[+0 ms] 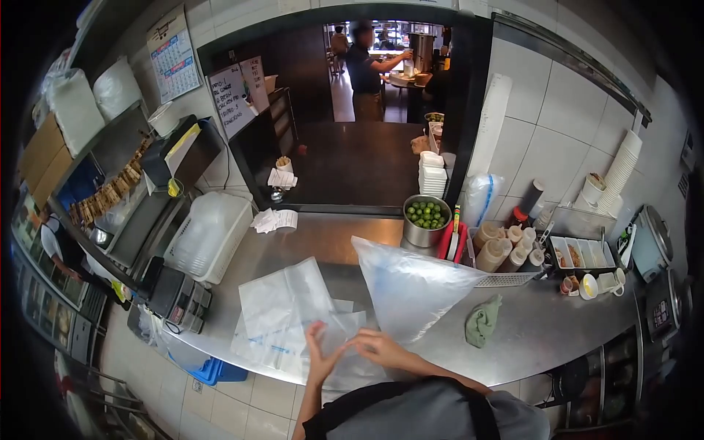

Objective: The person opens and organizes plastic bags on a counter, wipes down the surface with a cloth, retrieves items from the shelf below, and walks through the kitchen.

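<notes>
A steel counter (546, 341) crosses the lower frame. At lower centre-left lie flat plastic bags (286, 301); beside them, 1 puffed bag (411, 286). Over the flat bags, the left hand (323, 359) curves, thumb and fingers apart; I cannot tell whether the right hand (380, 347) grips plastic.

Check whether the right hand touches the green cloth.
Apart: the head view shows bare steel counter between the right hand and the green cloth.

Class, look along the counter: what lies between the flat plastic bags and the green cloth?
In the head view, a large translucent plastic bag lies between the flat plastic bags and green cloth.
</notes>
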